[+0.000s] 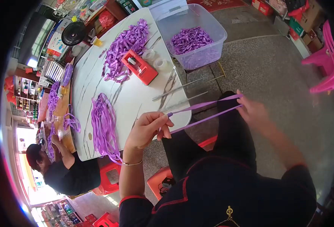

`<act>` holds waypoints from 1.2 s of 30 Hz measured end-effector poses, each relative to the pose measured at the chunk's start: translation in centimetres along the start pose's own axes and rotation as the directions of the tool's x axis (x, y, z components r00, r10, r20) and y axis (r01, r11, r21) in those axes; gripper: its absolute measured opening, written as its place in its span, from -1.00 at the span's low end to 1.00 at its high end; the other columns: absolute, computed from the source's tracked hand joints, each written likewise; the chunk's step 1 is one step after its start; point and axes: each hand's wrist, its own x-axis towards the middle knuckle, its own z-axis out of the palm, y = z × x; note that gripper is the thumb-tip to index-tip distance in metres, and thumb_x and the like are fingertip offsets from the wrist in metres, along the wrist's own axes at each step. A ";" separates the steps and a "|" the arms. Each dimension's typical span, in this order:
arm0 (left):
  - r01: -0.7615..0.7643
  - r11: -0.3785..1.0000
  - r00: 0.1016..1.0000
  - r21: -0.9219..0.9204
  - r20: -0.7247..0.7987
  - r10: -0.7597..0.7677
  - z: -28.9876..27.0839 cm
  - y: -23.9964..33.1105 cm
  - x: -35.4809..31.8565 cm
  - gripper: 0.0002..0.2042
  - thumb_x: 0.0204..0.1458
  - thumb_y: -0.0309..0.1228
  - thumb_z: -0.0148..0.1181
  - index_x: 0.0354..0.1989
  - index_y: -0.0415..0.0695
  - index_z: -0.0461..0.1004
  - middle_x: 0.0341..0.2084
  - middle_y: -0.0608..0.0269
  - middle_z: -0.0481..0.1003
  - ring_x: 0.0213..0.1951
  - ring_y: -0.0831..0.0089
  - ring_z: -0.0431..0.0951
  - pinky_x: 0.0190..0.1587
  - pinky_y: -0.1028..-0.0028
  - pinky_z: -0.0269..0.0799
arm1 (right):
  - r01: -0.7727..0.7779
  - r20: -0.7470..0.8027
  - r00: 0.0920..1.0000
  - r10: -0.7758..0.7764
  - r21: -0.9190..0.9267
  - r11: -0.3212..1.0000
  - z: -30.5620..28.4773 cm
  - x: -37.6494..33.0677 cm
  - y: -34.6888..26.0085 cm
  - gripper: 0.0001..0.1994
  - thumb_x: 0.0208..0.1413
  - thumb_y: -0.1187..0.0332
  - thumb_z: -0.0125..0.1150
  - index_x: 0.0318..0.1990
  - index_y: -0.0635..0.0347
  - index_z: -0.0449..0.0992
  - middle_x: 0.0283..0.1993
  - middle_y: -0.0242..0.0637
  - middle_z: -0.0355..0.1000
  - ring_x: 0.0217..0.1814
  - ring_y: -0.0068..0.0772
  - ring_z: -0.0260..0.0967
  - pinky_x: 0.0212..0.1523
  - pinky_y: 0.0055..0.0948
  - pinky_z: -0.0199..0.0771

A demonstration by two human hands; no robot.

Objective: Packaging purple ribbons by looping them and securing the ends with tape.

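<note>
A narrow purple ribbon (203, 105) is stretched as a long loop between my two hands, above my lap and the table's near corner. My left hand (148, 129) pinches its left end, where a small dark purple piece sits at the fingertips. At the other end, my right hand (253, 110) is closed on the loop and holds it taut. Left of my left hand, a bundle of long purple ribbons (103, 123) lies on the marble-patterned table (133, 102), its ends hanging over the edge. Two thin metal rods (177, 90) stick out past the table's right edge.
A red device (139, 67) stands beside small transparent cups (160, 63) and a heap of short purple ribbon pieces (131, 43). A plastic bin (212, 56) holds more. Another person (66, 170) sits at left. A pink chair (327, 62) is at far right.
</note>
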 end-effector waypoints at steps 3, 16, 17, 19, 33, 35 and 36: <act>-0.010 0.997 1.000 0.075 -0.025 0.012 -0.3 -0.8 -0.1 -0.74 0.14 -0.36 -0.10 -0.36 -0.32 0.43 -0.73 0.23 0.43 -0.80 0.76 0.16 -0.73 0.76 0.00 | -0.013 -0.034 0.999 0.020 0.176 0.984 -1.5 0.3 -1.1 -0.25 -0.06 0.19 0.20 0.26 0.14 -0.06 -0.28 -0.16 0.48 -0.28 -0.20 0.46 -0.30 -0.38 0.45; 0.013 0.996 0.999 0.090 0.044 -0.017 1.6 1.2 -1.3 -0.76 0.13 -0.39 -0.11 -0.39 -0.32 0.43 -0.79 0.28 0.38 -0.79 0.75 0.15 -0.72 0.75 -0.04 | 0.003 -0.116 0.987 0.112 0.708 0.707 -2.5 1.3 -4.2 -0.12 -0.14 0.50 0.22 0.28 0.21 -0.27 0.05 -0.10 0.30 -0.34 -0.42 0.45 -0.34 -0.56 0.42; 0.003 0.997 0.997 0.079 0.072 -0.008 1.9 1.5 -1.3 -0.75 0.13 -0.39 -0.11 -0.40 -0.31 0.43 -0.80 0.28 0.37 -0.79 0.74 0.17 -0.73 0.74 -0.05 | -0.025 -0.058 0.990 0.125 0.815 0.579 -2.6 1.4 -4.4 -0.03 -0.18 0.51 0.27 0.28 0.21 -0.37 0.14 -0.07 0.21 -0.31 -0.49 0.42 -0.36 -0.62 0.40; 0.014 0.998 0.994 0.062 0.110 -0.021 2.8 2.4 -1.2 -0.75 0.13 -0.38 -0.11 -0.41 -0.32 0.43 -0.82 0.27 0.36 -0.79 0.72 0.19 -0.74 0.74 -0.06 | 0.115 -0.169 0.985 0.038 0.800 0.588 -2.2 2.0 -5.1 -0.03 -0.21 0.43 0.33 0.29 0.18 -0.29 0.18 -0.05 0.15 -0.27 -0.45 0.40 -0.34 -0.59 0.39; 0.058 0.988 0.946 -0.141 0.323 -0.009 4.8 2.8 -0.6 -0.71 0.10 -0.36 -0.07 -0.49 -0.36 0.41 -0.88 0.22 0.31 -0.84 0.67 0.13 -0.75 0.73 -0.06 | 0.770 -0.676 0.577 -0.458 0.265 0.580 -4.3 6.3 -10.9 -0.71 -0.24 0.38 0.29 -0.25 0.08 0.49 -0.30 -0.41 0.44 -0.37 -0.44 0.37 -0.37 -0.50 0.26; 0.068 0.990 0.941 -0.125 0.338 -0.022 4.8 2.6 -0.6 -0.72 0.10 -0.36 -0.07 -0.49 -0.35 0.41 -0.88 0.25 0.31 -0.84 0.69 0.12 -0.75 0.73 -0.07 | 0.775 -0.679 0.556 -0.480 0.214 0.595 -5.2 6.3 -11.2 -0.78 -0.22 0.37 0.27 -0.31 0.04 0.51 -0.35 -0.48 0.44 -0.45 -0.55 0.36 -0.43 -0.57 0.22; 0.068 0.989 0.942 -0.129 0.335 -0.021 4.7 2.6 -0.6 -0.72 0.10 -0.36 -0.07 -0.49 -0.35 0.41 -0.88 0.25 0.31 -0.84 0.69 0.12 -0.75 0.73 -0.07 | 0.770 -0.640 0.565 -0.521 0.182 0.611 -5.7 6.2 -11.1 -0.79 -0.22 0.38 0.26 -0.32 0.03 0.52 -0.37 -0.49 0.43 -0.47 -0.56 0.35 -0.45 -0.58 0.22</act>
